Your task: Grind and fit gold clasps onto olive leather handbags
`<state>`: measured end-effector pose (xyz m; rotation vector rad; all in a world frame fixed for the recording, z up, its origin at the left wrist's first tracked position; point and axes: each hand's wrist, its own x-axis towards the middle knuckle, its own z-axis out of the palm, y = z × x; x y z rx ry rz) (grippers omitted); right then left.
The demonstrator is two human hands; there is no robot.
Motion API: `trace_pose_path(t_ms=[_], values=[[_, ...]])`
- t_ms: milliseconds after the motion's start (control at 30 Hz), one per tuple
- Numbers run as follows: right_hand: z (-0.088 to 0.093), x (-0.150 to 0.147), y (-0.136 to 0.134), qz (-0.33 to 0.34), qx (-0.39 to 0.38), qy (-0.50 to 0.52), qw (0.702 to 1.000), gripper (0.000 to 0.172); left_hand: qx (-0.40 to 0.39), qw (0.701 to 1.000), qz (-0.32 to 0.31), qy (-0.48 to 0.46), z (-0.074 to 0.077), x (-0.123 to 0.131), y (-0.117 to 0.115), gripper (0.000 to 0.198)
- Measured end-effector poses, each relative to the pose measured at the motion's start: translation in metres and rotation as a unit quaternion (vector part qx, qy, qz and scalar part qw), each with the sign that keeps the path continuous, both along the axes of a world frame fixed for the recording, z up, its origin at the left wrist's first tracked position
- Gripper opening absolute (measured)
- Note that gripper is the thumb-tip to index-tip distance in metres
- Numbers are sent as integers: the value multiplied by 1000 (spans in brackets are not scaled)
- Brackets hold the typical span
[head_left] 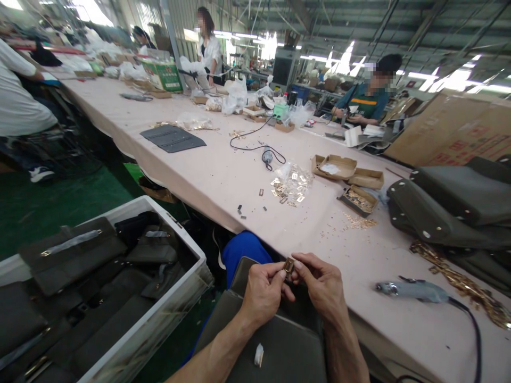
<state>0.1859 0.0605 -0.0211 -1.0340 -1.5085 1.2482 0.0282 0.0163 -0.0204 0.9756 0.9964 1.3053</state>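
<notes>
My left hand (264, 291) and my right hand (322, 287) meet at the near edge of the long table (207, 175). Both pinch a small gold metal clasp (289, 265) between their fingertips. Under my forearms an olive-grey bag (279, 346) lies on my lap, with a small white tag (258, 355) on it. A little way ahead on the table sits a clear plastic packet with several gold clasps (290, 187) spilled around it.
A white bin (159, 314) of olive bags stands at my left. Stacked olive bags (451, 207), a gold chain pile (459, 276) and a corded grey tool (415, 290) lie at right. Small cardboard trays (347, 170) and a black cable (259, 149) sit further off. Other people work along the table.
</notes>
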Motion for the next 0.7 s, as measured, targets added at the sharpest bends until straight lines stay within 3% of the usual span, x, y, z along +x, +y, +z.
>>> trace_pose_path(t_ms=[333, 533, 700], values=[[13, 9, 11, 114, 11, 13, 993, 21, 23, 999, -6, 23, -3, -2, 0, 27], [4, 8, 12, 81, 6, 16, 997, 19, 29, 1000, 0, 6, -1, 0, -2, 27], [9, 8, 9, 88, 3, 16, 996, 16, 18, 1000, -1, 15, -4, 0, -1, 26]])
